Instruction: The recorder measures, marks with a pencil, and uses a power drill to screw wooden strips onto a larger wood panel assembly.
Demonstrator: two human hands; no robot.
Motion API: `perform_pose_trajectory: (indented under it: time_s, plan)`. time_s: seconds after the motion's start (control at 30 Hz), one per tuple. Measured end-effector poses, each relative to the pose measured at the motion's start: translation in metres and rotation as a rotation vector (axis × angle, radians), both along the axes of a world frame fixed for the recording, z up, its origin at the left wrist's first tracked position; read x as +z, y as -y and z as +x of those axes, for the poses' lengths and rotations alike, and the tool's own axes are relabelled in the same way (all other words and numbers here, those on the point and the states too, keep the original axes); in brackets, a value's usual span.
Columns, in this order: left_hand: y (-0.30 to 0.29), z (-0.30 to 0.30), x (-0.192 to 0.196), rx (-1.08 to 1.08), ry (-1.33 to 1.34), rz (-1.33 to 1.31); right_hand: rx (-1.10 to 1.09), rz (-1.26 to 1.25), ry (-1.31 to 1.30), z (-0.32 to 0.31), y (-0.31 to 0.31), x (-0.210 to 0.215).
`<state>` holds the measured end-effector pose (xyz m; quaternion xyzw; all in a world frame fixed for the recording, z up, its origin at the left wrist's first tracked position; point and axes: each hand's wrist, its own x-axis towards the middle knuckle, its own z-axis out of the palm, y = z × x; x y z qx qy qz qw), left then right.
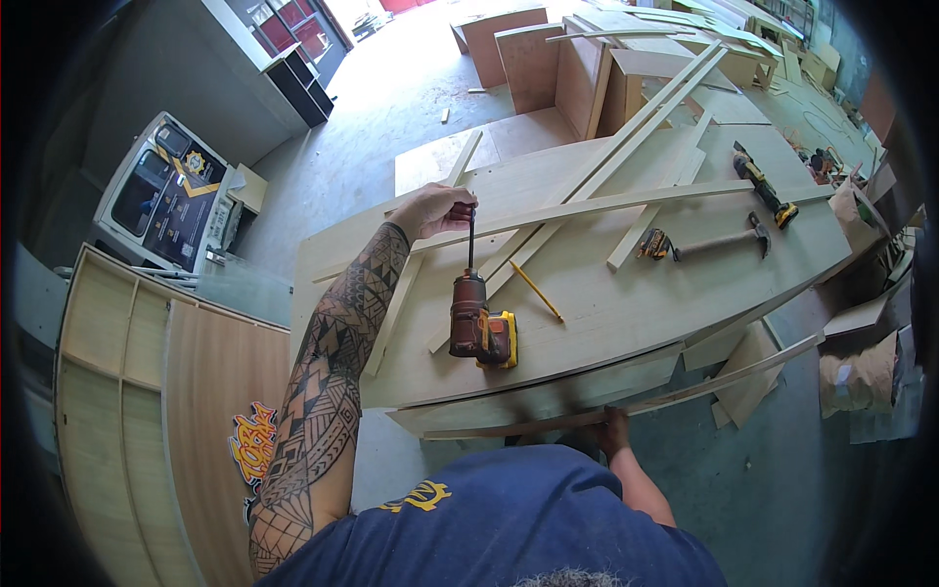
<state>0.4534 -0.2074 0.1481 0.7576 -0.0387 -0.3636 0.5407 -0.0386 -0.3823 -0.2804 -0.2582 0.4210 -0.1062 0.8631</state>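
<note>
My left hand (pixel 437 209) is closed, its fingers pinched at the far end of the long dark bit (pixel 471 240) of a cordless drill (pixel 469 313). The drill, dark red-brown with a yellow and black battery, is on the pale plywood sheet (pixel 606 323) of the worktable. Close to my body, below the near table edge, my right hand (pixel 614 435) is closed around a long thin wooden strip (pixel 704 384). Part of that hand is in shadow. A yellow pencil (pixel 536 291) lies right of the drill, beside crossed wooden battens (pixel 587 207).
A claw hammer (pixel 724 241), a black and yellow power tool (pixel 765 186) and a small black and yellow object (pixel 656 245) lie at the right. Plywood boxes (pixel 558 78) stand beyond the table. A framed panel (pixel 127 391) and a van (pixel 166 196) are left.
</note>
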Motion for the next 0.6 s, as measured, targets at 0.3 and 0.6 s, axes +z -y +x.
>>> perform_pose_trajectory:
  time_s: [0.3, 0.6]
  plan:
    - [-0.005, 0.005, -0.007, -0.023, -0.012, -0.077, -0.009, 0.023, -0.041, -0.009, -0.012, -0.021]
    - [-0.007, 0.008, -0.01, -0.035, -0.045, -0.122, 0.014, 0.008, -0.043, -0.012, -0.014, -0.045]
